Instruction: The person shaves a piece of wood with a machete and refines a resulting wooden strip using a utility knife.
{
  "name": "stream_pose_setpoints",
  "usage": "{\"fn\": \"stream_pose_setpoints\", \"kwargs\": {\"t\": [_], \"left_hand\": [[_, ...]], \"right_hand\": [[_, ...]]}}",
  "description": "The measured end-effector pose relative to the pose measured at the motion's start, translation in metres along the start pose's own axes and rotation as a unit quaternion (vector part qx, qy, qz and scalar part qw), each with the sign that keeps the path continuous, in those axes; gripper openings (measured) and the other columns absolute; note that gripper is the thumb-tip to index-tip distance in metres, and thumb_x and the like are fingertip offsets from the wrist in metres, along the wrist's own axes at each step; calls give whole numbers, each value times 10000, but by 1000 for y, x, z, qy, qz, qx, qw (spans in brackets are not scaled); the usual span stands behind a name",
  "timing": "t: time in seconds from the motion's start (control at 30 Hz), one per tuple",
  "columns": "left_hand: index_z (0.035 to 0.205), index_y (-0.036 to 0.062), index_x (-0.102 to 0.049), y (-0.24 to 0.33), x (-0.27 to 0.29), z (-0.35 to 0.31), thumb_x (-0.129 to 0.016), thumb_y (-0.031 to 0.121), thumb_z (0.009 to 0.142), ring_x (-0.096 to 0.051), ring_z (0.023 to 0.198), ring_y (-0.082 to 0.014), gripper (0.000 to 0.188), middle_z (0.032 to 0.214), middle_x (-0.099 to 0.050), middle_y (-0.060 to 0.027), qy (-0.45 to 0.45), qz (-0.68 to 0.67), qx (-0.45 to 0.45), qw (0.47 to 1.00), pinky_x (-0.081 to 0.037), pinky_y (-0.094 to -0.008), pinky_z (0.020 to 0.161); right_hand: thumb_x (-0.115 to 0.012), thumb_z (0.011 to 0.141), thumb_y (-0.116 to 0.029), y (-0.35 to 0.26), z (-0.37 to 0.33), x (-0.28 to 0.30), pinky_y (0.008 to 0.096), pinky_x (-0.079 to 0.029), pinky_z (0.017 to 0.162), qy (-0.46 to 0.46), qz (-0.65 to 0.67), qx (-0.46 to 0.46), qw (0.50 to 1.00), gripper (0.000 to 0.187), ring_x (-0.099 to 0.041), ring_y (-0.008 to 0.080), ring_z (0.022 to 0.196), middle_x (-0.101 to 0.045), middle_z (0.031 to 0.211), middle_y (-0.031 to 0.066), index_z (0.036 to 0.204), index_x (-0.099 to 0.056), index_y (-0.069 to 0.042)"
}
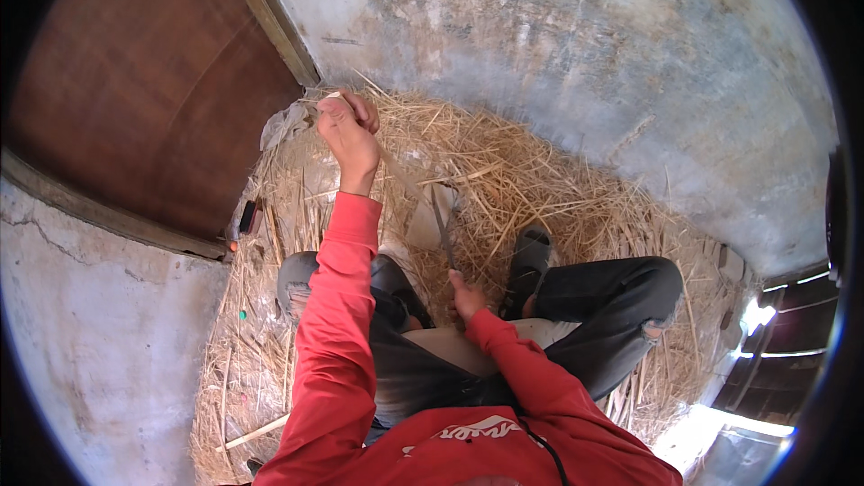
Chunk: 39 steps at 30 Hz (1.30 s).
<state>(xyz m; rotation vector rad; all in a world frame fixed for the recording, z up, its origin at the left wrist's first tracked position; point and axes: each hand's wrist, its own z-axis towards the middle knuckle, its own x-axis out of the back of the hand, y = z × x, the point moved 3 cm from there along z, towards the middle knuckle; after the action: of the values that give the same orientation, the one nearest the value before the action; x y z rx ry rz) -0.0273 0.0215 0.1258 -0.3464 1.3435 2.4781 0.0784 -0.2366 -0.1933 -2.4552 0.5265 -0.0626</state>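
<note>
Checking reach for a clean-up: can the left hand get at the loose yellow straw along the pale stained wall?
Probably yes: the straw lies just right of the left hand with nothing visibly between them, though that hand seems closed on a thin pale strip.

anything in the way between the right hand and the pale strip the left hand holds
Only the dark knife that the right hand itself holds, pointing toward the pale strip. Nothing else visible stands between; whether they touch is unclear.

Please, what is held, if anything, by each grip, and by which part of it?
The left grip holds a pale strip near its far end; the right grip holds a long dark blade at its near end.
</note>
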Motion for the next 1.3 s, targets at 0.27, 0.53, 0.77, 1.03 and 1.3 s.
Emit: {"fn": "stream_pose_setpoints", "kwargs": {"t": [0.27,0.53,0.77,1.03,1.3], "left_hand": [[646,84,-329,-7,-3,11,-332,728,937,-261,486,-81,706,587,-281,23,-123,-25,77,989,-190,-260,437],[626,95,-316,-16,-29,2,-406,693,937,-239,466,-70,679,558,-253,34,-135,-63,97,984,-197,-252,423],[627,100,-308,-21,-26,0,-385,658,971,-248,463,-70,660,559,-267,36,-140,-72,90,983,-197,-258,418],[633,92,-319,-15,-12,12,-347,617,1007,-256,457,-68,645,549,-274,34,-33,15,35,999,-204,-253,416],[632,96,-315,-20,-21,4,-364,582,1019,-258,448,-68,623,542,-284,33,-64,-14,33,997,-209,-250,408]], "right_hand": [[-501,919,-682,-212,-146,-3,289,-380,431,-139,64,195,969,631,-423,131,429,-411,554,1,762,-487,-71],[-482,941,-655,-167,-139,-17,297,-357,434,-101,263,468,838,593,-401,129,439,-401,553,25,809,-462,-77],[-515,894,-712,-65,-79,24,287,-330,410,-12,217,-27,976,610,-363,120,426,-354,552,-17,780,-450,-116],[-440,955,-658,-214,-154,11,313,-386,464,-117,254,458,844,596,-406,157,442,-392,541,3,840,-485,-75],[-503,946,-635,-8,-46,-6,285,-334,424,-46,179,-41,982,522,-387,142,456,-366,595,-16,868,-515,-118]]}}
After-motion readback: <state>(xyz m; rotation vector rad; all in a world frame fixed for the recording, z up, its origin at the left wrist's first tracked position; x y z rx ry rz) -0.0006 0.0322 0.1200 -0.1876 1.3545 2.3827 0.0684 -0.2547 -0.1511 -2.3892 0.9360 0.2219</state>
